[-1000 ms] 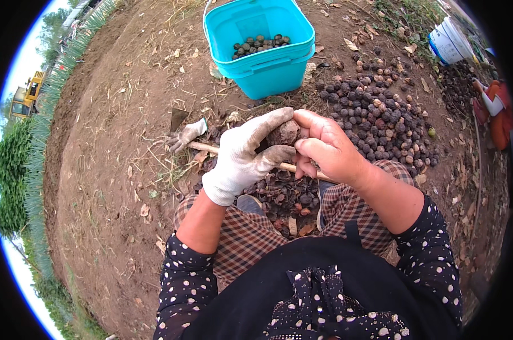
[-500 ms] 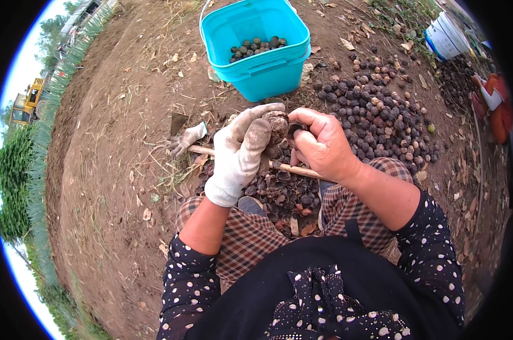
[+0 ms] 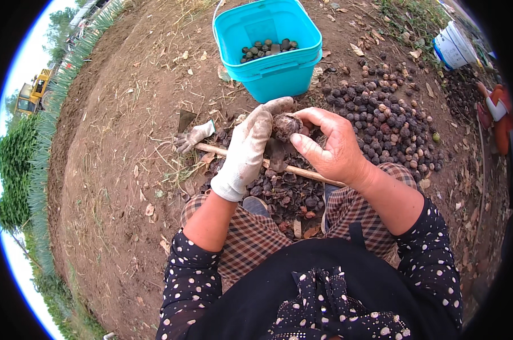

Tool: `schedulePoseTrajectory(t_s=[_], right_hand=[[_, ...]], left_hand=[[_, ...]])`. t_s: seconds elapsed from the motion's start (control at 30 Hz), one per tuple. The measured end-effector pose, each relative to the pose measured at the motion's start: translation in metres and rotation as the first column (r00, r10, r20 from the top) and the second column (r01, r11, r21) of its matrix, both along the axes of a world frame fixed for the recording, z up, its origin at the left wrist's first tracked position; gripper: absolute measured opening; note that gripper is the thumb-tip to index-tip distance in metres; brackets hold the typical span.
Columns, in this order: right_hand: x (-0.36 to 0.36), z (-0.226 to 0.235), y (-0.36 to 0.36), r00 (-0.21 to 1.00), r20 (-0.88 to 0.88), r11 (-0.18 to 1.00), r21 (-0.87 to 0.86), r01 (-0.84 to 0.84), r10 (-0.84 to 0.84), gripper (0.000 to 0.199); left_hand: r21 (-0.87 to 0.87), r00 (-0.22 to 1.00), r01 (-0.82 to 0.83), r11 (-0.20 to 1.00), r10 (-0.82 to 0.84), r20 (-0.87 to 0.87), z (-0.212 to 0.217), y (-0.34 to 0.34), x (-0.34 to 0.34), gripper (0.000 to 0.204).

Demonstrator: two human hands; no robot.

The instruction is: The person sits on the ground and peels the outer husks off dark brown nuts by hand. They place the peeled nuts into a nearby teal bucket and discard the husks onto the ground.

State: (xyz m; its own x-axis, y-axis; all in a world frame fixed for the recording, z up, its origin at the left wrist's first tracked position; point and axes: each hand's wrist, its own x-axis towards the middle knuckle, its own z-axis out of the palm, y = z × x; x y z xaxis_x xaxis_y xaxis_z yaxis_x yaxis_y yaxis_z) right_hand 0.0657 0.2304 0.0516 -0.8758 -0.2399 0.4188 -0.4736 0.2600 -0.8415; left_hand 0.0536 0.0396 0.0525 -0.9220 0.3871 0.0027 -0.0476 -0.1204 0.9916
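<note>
A walnut [image 3: 286,124] with dark, ragged husk scraps is held between my hands, in front of the bucket. My left hand [image 3: 248,141], in a soiled white knitted glove, is closed around its left side. My right hand [image 3: 337,144] is bare; its thumb and forefinger pinch the walnut's right side, with the other fingers partly hidden behind. Just under the walnut, a dark husk piece [image 3: 277,156] shows blurred. Below lies a heap of dark husk scraps [image 3: 290,195] between my feet, crossed by a wooden handle [image 3: 307,172].
A turquoise bucket [image 3: 283,79] with several walnuts inside stands ahead. To its right spreads a pile of dark walnuts [image 3: 381,122]. A second work glove [image 3: 195,137] lies left of the handle. Farther right are a white bucket [image 3: 456,46] and another person [image 3: 499,116].
The dark husk piece by my right fingers is now lower, under the walnut. My right thumb has come onto the walnut's side, showing more of it. The whole view has shifted slightly.
</note>
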Motion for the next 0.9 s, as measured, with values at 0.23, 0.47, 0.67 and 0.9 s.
schedulePoseTrajectory(t_s=[0.23, 0.47, 0.67, 0.9], right_hand=[[0.000, -0.014, -0.014, 0.983, 0.181, 0.957, -0.290, 0.013, 0.041, 0.028], [0.003, -0.014, -0.014, 0.943, 0.333, 0.973, -0.216, 0.079, -0.003, 0.022], [0.003, -0.007, -0.010, 0.899, 0.421, 0.968, -0.252, -0.011, 0.120, 0.017], [-0.003, 0.000, 0.001, 0.998, -0.048, 0.999, -0.016, 0.038, -0.039, 0.028]], left_hand=[[-0.169, 0.858, -0.212, 0.962, 0.100, -0.504, -0.018, 0.011, 0.000, 0.038], [-0.164, 0.889, -0.294, 0.942, 0.206, -0.408, -0.018, 0.020, 0.010, 0.031], [0.071, 0.955, -0.237, 0.969, 0.218, 0.203, -0.013, 0.015, 0.003, 0.052], [0.102, 0.942, -0.112, 0.988, 0.073, 0.327, -0.005, 0.016, 0.004, 0.056]])
